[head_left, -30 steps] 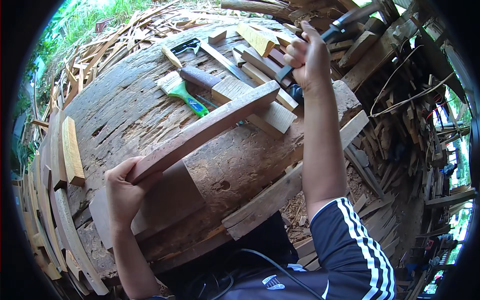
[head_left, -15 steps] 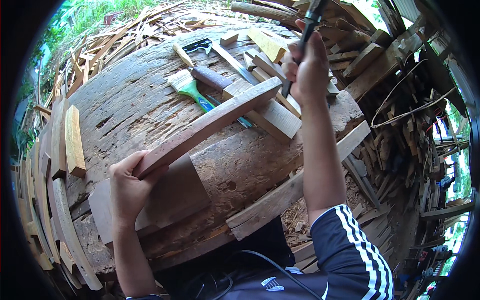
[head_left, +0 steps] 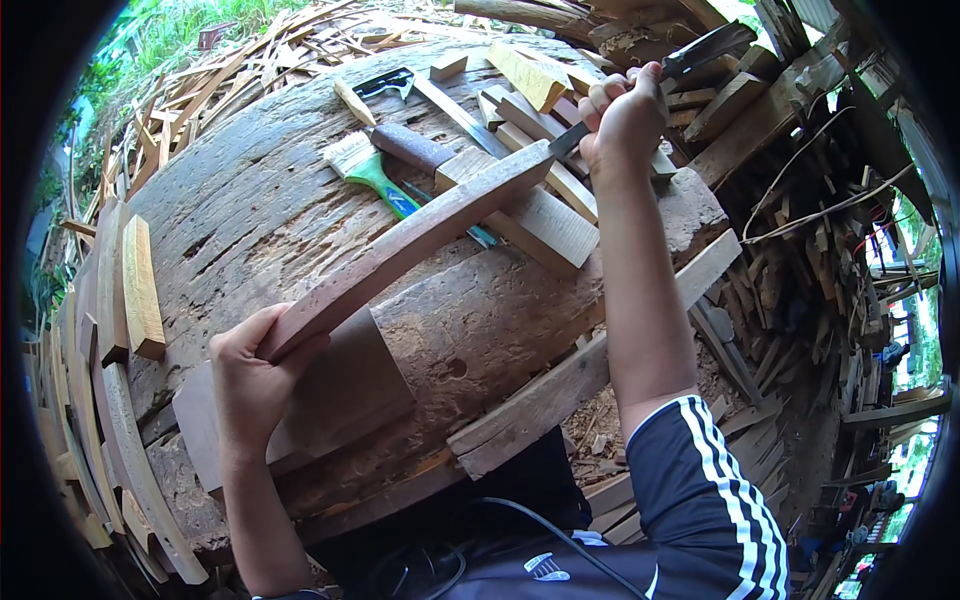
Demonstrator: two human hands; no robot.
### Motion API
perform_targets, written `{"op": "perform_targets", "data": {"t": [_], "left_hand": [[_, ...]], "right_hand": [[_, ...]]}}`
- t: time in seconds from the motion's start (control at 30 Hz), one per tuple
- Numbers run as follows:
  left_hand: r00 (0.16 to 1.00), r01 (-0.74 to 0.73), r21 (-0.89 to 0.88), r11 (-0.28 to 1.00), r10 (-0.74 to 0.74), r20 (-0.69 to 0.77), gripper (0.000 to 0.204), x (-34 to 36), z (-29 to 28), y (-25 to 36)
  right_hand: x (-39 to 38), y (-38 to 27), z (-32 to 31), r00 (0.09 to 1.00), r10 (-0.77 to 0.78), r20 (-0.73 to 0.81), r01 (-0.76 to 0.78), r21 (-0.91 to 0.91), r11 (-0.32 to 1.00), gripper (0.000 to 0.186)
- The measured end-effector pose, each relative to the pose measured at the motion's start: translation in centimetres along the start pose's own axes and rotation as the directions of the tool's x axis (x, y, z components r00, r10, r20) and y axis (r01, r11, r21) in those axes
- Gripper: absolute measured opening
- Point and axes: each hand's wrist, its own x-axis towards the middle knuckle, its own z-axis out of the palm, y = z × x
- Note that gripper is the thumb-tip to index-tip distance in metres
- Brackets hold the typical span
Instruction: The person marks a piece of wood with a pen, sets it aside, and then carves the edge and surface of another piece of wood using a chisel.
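Note:
My left hand (head_left: 252,378) is closed round the lower end of a long reddish-brown wooden bar (head_left: 410,250), which slants up to the right. My right hand (head_left: 628,118) is closed round a long dark chisel-like tool (head_left: 705,55). Its narrow flat metal end is at the bar's far end; I cannot tell whether they touch. Beneath the bar, near my left hand, lies a flat brown board (head_left: 365,395). A pale wooden block (head_left: 545,232) lies under the bar's upper part. Left of that block is a green-handled brush (head_left: 375,175).
A thick weathered wooden slab (head_left: 250,220) is the work surface. On it lie a dark-handled tool (head_left: 408,146), a try square (head_left: 455,112), a hand tool with a wooden handle (head_left: 354,103) and several offcuts (head_left: 525,75). Wood strips (head_left: 112,290) line the left; scrap wood (head_left: 800,270) is heaped right.
My right hand has tilted the tool from nearly upright to a slant, bringing its lower end to the bar's far end. The bar has shifted slightly left in view, still in my left hand.

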Motion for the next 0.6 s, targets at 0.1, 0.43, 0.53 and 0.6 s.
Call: {"op": "perform_targets", "data": {"t": [0.1,0.43,0.53,0.6], "left_hand": [[1.000,0.000,0.004,1.000,0.000,-0.005,0.032,-0.4,-0.1,0.7],[0.999,-0.028,0.047,0.999,0.027,0.018,0.032,-0.8,0.9,1.2],[1.000,-0.018,0.072,0.997,0.018,0.010,0.033,-1.2,0.8,1.2],[1.000,-0.028,0.071,0.997,0.027,0.013,0.033,-1.1,0.8,1.3]], "right_hand": [[0.1,0.1,0.9,0.990,-0.017,-0.140,0.007,-0.072,0.997,0.038],[0.5,-0.8,0.6,0.998,-0.014,-0.061,0.010,-0.064,0.998,0.037],[0.0,-0.4,1.4,0.993,0.046,-0.108,-0.057,-0.100,0.993,0.036],[0.2,-0.5,1.2,0.993,0.009,-0.116,-0.018,-0.080,0.997,0.037]]}}
